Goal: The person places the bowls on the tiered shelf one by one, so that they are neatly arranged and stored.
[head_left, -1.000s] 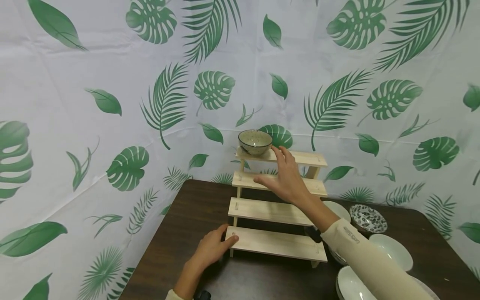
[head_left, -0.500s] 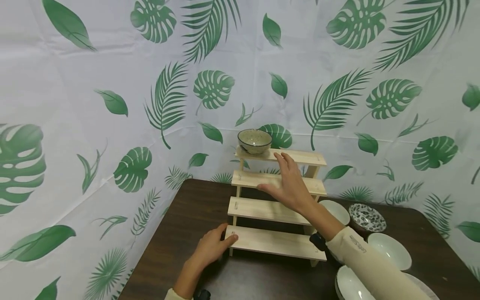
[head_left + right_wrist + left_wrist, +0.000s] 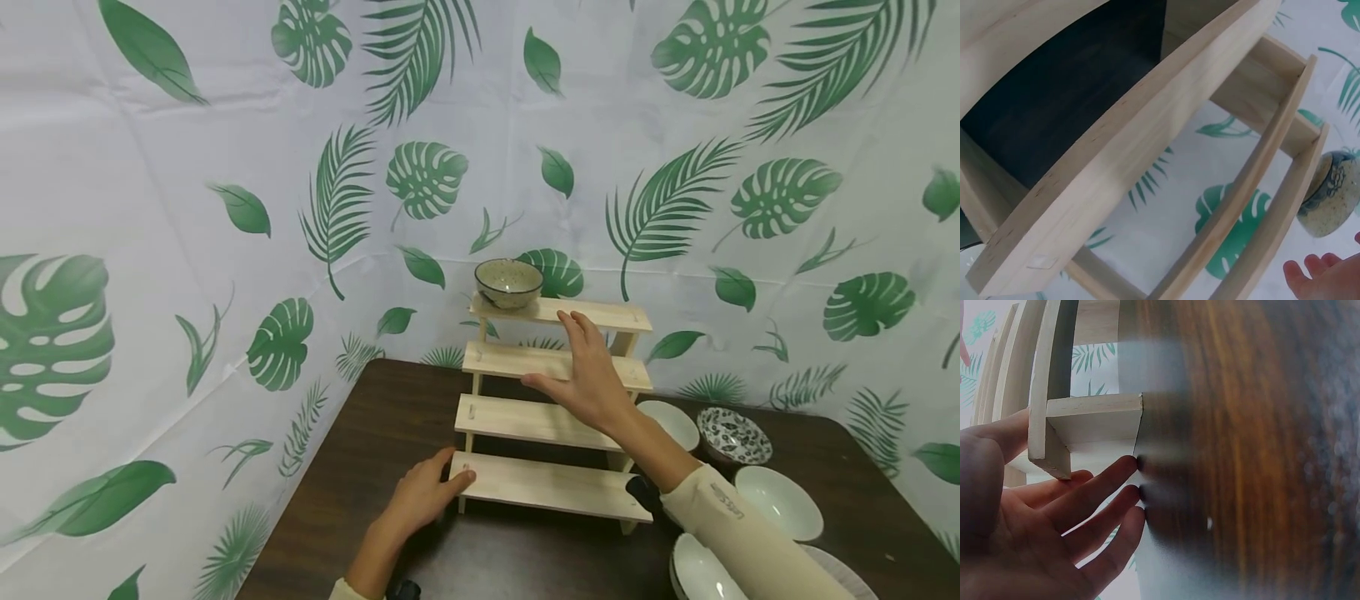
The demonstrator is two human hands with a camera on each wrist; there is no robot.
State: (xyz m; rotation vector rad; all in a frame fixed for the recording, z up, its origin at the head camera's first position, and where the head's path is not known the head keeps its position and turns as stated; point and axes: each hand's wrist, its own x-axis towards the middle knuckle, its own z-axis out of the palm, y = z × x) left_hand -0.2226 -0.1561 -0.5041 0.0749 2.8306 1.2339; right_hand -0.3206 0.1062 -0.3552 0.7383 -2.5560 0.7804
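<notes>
A four-step wooden display rack [image 3: 551, 485] stands on the dark table. One speckled bowl [image 3: 508, 285] with a dark rim sits upright at the left end of its top step. My left hand [image 3: 426, 493] grips the left end of the lowest step, thumb over the board; in the left wrist view the other fingers [image 3: 1100, 497] reach down beside the leg to the tabletop. My right hand [image 3: 588, 377] hovers in front of the upper steps, right of the bowl, thumb and fingers spread with nothing between them. In the right wrist view, its fingertips [image 3: 1316, 265] are apart from the bowl.
Right of the rack are a patterned bowl [image 3: 735, 435], a white bowl [image 3: 671, 423], an oval white dish [image 3: 780, 504] and more white bowls [image 3: 705, 571] near the right sleeve. A leaf-print cloth [image 3: 480, 100] hangs behind the table.
My right hand has drawn back a little from the bowl, to the right and slightly down. The bowl stays on the top step. My left hand keeps its place on the rack.
</notes>
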